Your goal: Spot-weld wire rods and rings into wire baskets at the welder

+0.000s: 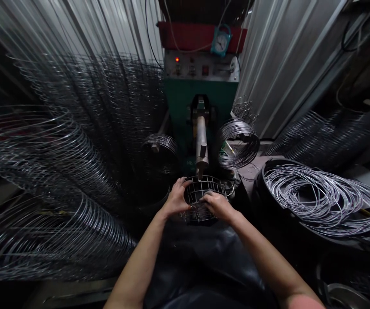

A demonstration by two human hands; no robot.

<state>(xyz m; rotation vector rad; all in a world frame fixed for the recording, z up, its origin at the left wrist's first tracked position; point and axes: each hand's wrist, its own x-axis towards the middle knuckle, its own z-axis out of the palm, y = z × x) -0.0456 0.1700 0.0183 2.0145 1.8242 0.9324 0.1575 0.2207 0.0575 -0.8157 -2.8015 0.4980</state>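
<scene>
A round wire basket (209,185) with a square grid sits in front of me, right below the electrode arm (201,146) of a green machine (178,101). My left hand (177,198) is curled around the basket's left side, thumb toward me and fingers at the far rim. On the near right side, my right hand (217,205) is closed over the wires, its fingertips bent inside the rim. The basket's top edge is close to the electrode tip; whether they touch I cannot tell. Its lower part is dark and partly hidden by the hands.
Wire ring bundles (239,146) hang right of the electrode, with another bundle (159,148) to the left. Tall stacks of wire frames (84,159) crowd the left. A black tub (259,189) of loose wire rings (316,197) stands right. A blue clock (221,41) hangs above the control panel (215,68).
</scene>
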